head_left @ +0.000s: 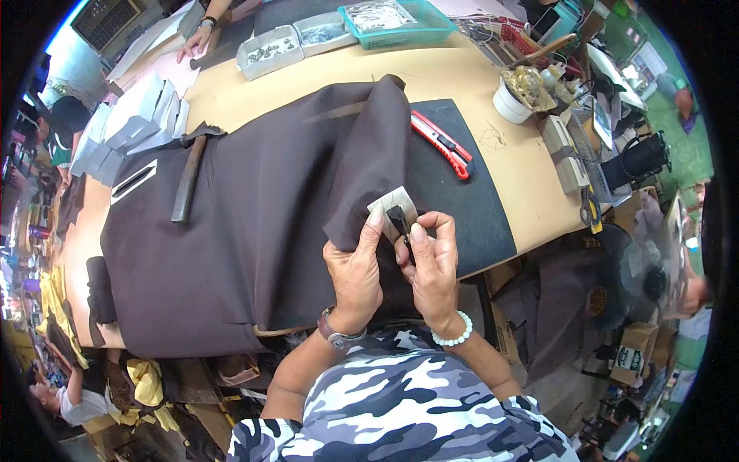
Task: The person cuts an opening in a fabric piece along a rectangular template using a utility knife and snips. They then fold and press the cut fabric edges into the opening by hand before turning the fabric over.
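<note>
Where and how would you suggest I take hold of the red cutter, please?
Probably grip the red cutter by its near half, from the right: it lies flat on the dark mat, its far end beside the brown cloth, its near end clear of it.

1 head camera, looking forward-down over table (531, 208).

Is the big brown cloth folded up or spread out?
Mostly spread out: the brown cloth lies across the table, with one part lifted near the left hand.
</note>
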`<state>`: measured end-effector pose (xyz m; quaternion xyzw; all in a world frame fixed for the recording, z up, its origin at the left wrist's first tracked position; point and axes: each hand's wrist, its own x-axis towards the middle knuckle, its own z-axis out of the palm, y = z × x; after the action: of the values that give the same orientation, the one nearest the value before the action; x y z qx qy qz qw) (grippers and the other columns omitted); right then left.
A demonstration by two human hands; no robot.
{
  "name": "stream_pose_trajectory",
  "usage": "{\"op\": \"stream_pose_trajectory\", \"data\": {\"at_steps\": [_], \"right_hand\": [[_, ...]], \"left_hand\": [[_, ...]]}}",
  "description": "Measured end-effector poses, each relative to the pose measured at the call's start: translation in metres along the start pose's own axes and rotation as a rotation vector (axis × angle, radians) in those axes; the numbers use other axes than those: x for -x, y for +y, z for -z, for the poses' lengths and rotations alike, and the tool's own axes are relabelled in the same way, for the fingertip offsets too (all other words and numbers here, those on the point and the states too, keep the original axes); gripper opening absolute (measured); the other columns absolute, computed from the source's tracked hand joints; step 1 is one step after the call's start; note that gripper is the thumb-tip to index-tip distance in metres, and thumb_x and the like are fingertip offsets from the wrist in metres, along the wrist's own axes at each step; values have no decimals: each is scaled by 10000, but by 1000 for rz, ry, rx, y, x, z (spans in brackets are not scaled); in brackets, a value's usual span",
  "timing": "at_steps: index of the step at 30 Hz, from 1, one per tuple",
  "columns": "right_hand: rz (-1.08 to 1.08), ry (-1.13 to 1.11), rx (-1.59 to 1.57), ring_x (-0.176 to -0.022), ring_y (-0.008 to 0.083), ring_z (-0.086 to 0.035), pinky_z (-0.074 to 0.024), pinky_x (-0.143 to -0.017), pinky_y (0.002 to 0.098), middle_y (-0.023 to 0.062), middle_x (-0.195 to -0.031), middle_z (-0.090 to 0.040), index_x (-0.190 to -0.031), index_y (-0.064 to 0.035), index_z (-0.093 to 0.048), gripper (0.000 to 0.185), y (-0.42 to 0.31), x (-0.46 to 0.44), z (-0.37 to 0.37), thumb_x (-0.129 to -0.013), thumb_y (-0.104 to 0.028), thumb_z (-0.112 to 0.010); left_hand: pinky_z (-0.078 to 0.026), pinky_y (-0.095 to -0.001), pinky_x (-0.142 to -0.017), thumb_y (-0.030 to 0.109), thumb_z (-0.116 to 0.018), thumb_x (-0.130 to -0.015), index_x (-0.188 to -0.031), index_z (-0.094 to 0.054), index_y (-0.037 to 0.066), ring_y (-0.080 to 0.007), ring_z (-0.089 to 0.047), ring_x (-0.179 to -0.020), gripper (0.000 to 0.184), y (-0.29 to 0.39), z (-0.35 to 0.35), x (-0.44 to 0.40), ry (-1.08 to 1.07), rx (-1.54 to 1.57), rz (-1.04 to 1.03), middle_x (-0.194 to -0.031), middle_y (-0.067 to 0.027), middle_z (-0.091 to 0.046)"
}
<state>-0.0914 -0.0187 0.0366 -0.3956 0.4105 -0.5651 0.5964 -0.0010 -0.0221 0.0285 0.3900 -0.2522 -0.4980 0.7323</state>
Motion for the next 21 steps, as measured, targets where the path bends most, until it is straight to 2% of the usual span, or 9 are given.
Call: {"op": "stream_pose_trajectory", "data": {"at_steps": [4, 7, 10, 13, 16, 21], "right_hand": [[-19, -2, -30, -518, 18, -389, -294, -445, 164, -1, -647, -485, -1037, -53, -372, 171, 2, -2, 3, -963, -163, -480], [55, -27, -7, -516, 19, -384, -295, -450, 169, -12, -632, -470, -1032, -57, -377, 160, 12, -6, 7, -964, -160, -479], [24, -21, -7, -517, 20, -379, -290, -449, 171, -21, -620, -454, -1034, -62, -381, 154, 19, -10, 11, -965, -160, -478], [-59, -30, -68, -521, 21, -379, -290, -451, 166, -23, -621, -456, -1040, -71, -385, 161, 17, -11, 13, -964, -174, -483], [-103, -10, -112, -523, 20, -379, -288, -446, 165, -24, -621, -461, -1043, -74, -387, 171, 14, -9, 12, -962, -186, -488], [-97, -17, -98, -524, 20, -385, -287, -438, 169, -15, -632, -471, -1031, -78, -401, 165, 19, -12, 16, -965, -204, -484]], "left_hand": [[-463, -265, -823, 65, -616, -870, -1054, -630, 39, -115, -595, -919, 186, -1, -3, 0, 6, -3, 8, -1017, -35, -646], [-456, -271, -835, 71, -619, -869, -1061, -628, 38, -118, -592, -929, 195, -4, -3, -1, 1, -30, -5, -1023, -39, -645], [-467, -242, -745, 91, -628, -878, -1005, -637, 0, -88, -584, -837, 157, -7, -3, -4, 29, -82, 6, -959, -34, -649], [-461, -241, -746, 96, -634, -874, -995, -643, 2, -87, -582, -835, 153, -9, -3, -6, 44, -116, 18, -951, -31, -651], [-455, -265, -819, 64, -621, -862, -1048, -630, 31, -119, -595, -920, 189, -12, 2, -7, 17, -80, 58, -1016, -43, -647], [-460, -265, -808, 68, -626, -859, -1039, -631, 29, -122, -602, -900, 184, -13, 3, -9, -2, -83, 52, -1003, -41, -649]]}}
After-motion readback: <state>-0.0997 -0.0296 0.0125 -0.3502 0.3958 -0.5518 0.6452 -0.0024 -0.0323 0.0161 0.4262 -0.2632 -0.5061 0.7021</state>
